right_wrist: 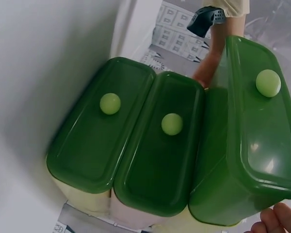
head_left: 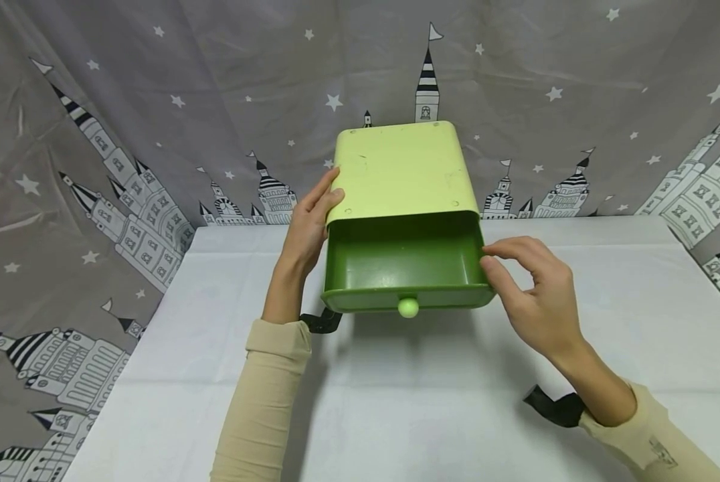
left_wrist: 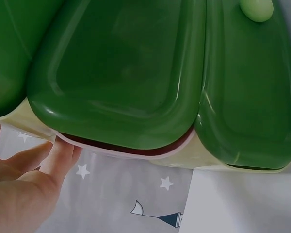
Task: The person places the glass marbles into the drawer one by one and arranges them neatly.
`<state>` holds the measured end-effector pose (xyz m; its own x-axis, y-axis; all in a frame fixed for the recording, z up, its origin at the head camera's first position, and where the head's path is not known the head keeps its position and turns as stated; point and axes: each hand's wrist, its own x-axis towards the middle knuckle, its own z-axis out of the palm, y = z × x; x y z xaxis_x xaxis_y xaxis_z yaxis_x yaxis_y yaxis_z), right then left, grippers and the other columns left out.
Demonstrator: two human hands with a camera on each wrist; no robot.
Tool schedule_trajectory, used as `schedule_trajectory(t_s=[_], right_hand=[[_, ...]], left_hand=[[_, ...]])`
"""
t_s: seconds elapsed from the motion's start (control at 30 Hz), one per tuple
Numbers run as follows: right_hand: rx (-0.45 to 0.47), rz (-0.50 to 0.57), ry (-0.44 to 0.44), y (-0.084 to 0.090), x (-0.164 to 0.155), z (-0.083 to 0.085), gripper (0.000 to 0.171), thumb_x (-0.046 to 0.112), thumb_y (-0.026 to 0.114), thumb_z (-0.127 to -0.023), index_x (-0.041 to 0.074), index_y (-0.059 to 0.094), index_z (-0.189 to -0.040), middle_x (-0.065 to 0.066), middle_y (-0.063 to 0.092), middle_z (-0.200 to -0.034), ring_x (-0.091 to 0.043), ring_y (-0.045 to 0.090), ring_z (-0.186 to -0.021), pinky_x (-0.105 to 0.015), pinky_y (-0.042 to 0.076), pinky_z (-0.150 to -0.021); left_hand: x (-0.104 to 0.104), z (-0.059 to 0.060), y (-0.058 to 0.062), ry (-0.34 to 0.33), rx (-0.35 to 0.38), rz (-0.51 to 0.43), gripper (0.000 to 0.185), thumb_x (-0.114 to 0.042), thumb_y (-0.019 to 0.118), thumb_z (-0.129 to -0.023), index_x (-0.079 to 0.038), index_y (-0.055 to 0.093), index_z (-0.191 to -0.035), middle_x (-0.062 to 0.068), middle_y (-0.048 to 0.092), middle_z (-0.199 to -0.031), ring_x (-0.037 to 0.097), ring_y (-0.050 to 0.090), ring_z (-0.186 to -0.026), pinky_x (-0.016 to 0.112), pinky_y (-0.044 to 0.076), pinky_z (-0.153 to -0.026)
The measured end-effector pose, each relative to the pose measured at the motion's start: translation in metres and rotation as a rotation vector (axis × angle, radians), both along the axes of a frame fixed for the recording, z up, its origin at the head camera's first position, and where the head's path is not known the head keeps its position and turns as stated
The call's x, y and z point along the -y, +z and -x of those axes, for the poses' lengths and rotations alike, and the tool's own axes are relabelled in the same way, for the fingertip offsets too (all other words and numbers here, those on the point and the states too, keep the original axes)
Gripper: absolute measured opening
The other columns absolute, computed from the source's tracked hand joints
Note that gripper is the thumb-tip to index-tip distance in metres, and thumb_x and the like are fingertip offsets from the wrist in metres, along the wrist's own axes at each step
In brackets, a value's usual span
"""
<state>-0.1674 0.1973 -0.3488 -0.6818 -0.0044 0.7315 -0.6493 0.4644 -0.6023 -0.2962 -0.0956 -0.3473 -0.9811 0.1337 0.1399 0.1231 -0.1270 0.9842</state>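
Observation:
A small stacked drawer cabinet has a pale yellow top (head_left: 402,167), with its green top drawer (head_left: 405,254) pulled out. A round light green knob (head_left: 408,307) sits on the drawer front. My left hand (head_left: 312,214) presses the cabinet's left side, fingers fairly straight and thumb at the top edge; in the left wrist view its fingertips meet the housing. With thumb and forefinger, my right hand (head_left: 537,294) pinches the drawer's right side near the front corner. Below, the middle drawer (right_wrist: 157,160) and bottom drawer (right_wrist: 99,145) are pushed in, each with a knob.
The cabinet stands on a white-covered table (head_left: 408,415). Behind and to the left hangs a grey curtain (head_left: 245,80) printed with castles and stars. Black straps (head_left: 555,405) are at both wrists.

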Motion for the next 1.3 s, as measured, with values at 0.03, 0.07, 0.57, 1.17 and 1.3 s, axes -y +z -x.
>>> schedule_trajectory(t_s=[0.03, 0.07, 0.57, 1.17, 1.3], right_hand=[[0.001, 0.002, -0.007, -0.001, -0.001, 0.000, 0.014, -0.010, 0.070, -0.082, -0.007, 0.073, -0.096, -0.016, 0.068, -0.095, -0.010, 0.059, -0.097, -0.023, 0.043, -0.088], [0.001, 0.002, -0.015, -0.002, -0.002, 0.000, 0.015, -0.011, 0.070, -0.082, -0.007, 0.073, -0.096, -0.016, 0.069, -0.095, -0.009, 0.059, -0.097, -0.023, 0.043, -0.088], [0.084, -0.017, -0.109, -0.014, -0.028, -0.005, 0.015, -0.012, 0.069, -0.084, -0.005, 0.074, -0.097, -0.011, 0.068, -0.097, -0.003, 0.057, -0.095, -0.019, 0.041, -0.085], [0.135, -0.039, -0.188, -0.029, -0.050, -0.012, 0.015, -0.009, 0.071, -0.083, -0.003, 0.074, -0.097, 0.004, 0.065, -0.098, -0.001, 0.055, -0.096, -0.016, 0.040, -0.087], [0.140, -0.048, -0.200, -0.033, -0.054, -0.014, 0.014, -0.007, 0.071, -0.084, -0.005, 0.073, -0.097, 0.006, 0.065, -0.098, 0.000, 0.055, -0.096, -0.016, 0.039, -0.086]], left_hand=[[0.000, 0.000, 0.000, 0.001, 0.002, -0.001, 0.050, -0.024, 0.055, -0.102, -0.025, 0.044, -0.151, -0.003, 0.033, -0.157, 0.019, 0.054, -0.116, 0.027, 0.051, -0.081], [0.000, 0.000, 0.000, 0.001, 0.004, -0.002, 0.050, -0.024, 0.055, -0.102, -0.025, 0.044, -0.151, -0.003, 0.033, -0.156, 0.019, 0.055, -0.114, 0.027, 0.051, -0.080], [0.000, 0.000, 0.000, 0.002, 0.002, -0.007, 0.050, -0.024, 0.056, -0.102, -0.024, 0.045, -0.150, -0.002, 0.036, -0.155, 0.017, 0.057, -0.105, 0.026, 0.052, -0.077], [0.001, 0.001, 0.000, 0.000, -0.002, -0.021, 0.049, -0.024, 0.056, -0.102, -0.024, 0.046, -0.150, -0.002, 0.036, -0.155, 0.018, 0.056, -0.110, 0.026, 0.052, -0.077], [0.000, 0.001, 0.000, 0.000, -0.002, -0.023, 0.050, -0.023, 0.055, -0.102, -0.023, 0.045, -0.150, -0.002, 0.035, -0.156, 0.019, 0.054, -0.117, 0.026, 0.051, -0.080]])
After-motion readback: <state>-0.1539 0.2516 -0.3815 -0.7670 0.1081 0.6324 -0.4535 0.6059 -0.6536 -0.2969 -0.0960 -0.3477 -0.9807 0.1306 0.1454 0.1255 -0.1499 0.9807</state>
